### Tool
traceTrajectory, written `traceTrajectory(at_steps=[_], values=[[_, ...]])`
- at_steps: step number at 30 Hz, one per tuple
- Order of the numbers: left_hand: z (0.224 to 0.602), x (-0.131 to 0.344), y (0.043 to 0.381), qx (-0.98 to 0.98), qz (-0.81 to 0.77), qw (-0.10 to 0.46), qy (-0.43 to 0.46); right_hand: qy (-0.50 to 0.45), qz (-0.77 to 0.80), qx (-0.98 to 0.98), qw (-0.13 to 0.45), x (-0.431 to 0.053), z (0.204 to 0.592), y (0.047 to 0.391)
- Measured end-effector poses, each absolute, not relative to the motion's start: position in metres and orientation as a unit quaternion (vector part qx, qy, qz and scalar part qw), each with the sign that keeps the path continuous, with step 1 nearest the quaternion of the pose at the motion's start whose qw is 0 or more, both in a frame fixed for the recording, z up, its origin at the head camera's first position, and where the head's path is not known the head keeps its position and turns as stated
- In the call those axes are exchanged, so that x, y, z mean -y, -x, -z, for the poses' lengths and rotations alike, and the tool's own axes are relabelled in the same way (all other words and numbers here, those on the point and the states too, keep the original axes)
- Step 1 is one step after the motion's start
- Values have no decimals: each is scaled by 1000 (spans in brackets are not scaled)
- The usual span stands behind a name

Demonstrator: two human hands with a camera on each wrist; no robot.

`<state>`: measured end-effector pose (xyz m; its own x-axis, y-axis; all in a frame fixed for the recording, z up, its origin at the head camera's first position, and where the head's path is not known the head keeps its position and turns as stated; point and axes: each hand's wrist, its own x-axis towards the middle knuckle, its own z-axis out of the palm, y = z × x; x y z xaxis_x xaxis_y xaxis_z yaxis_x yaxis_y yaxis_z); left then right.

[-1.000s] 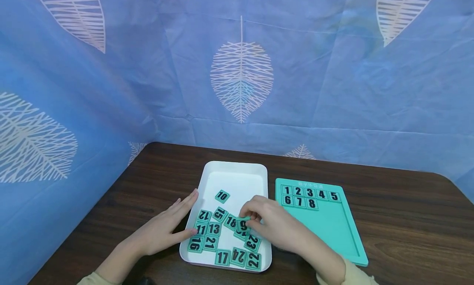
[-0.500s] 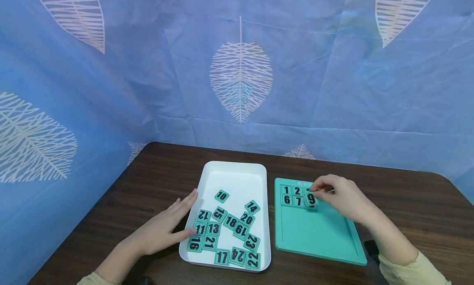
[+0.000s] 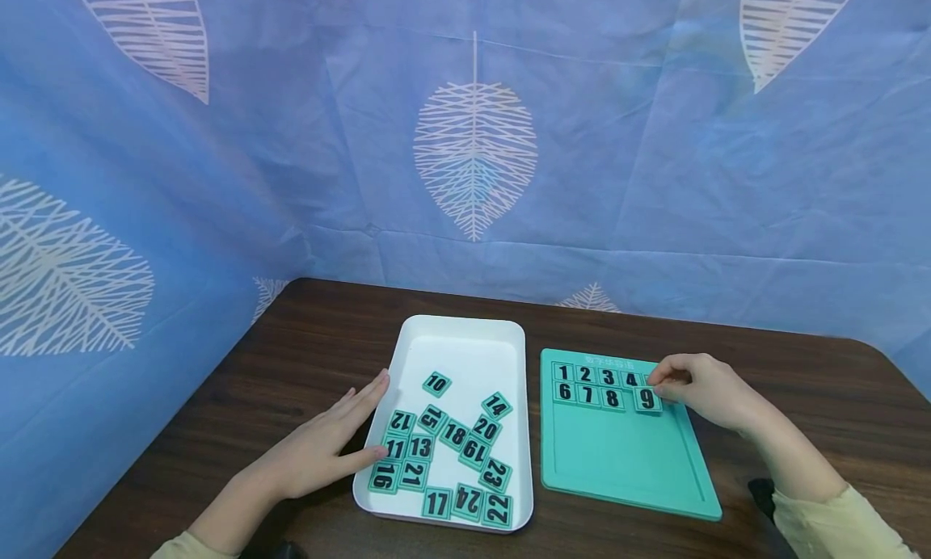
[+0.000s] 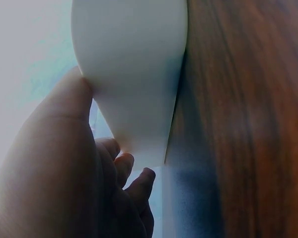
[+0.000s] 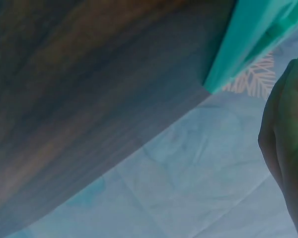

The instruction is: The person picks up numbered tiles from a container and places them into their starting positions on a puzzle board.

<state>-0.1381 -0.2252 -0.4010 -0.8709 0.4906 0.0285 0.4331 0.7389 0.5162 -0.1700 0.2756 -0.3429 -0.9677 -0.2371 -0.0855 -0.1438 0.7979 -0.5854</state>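
Observation:
Between its thumb and fingers my right hand (image 3: 705, 391) pinches a green number tile marked 9 (image 3: 646, 400). The tile is over the teal puzzle board (image 3: 618, 462), just right of the tile marked 8 (image 3: 612, 399); whether it touches the board I cannot tell. The fingers partly cover the tile marked 5. My left hand (image 3: 327, 446) rests on the left rim of a white tray (image 3: 465, 341), fingers extended and thumb over the edge. In the left wrist view, the thumb and fingertips touch the tray's wall (image 4: 134, 64). The right wrist view shows only part of the right hand (image 5: 288, 129).
Several loose number tiles lie in the tray, such as 10 (image 3: 436, 384) and 17 (image 3: 437, 504), some turned sideways or upside down. Tray and board stand side by side on a dark wooden table (image 3: 785, 397). A blue leaf-patterned cloth (image 3: 582, 139) hangs behind.
My right hand has lifted the 9 tile out of the tray and carried it right, over the board to beside the 8 tile. My left hand has stayed on the tray's rim.

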Motion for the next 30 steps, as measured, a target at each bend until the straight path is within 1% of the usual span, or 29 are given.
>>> traceTrajectory(at_steps=[5, 19, 25, 30], values=[[402, 225, 139, -931, -260, 53, -252, 103, 302, -944, 78, -276, 349, 172], [400, 225, 137, -931, -263, 53, -248, 143, 256, -955, 31, -263, 360, 178], [399, 224, 137, -930, -264, 54, -250, 132, 259, -956, 39, -261, 361, 178], [399, 224, 136, -931, -265, 54, -247, 139, 265, -953, 47, -260, 361, 178]])
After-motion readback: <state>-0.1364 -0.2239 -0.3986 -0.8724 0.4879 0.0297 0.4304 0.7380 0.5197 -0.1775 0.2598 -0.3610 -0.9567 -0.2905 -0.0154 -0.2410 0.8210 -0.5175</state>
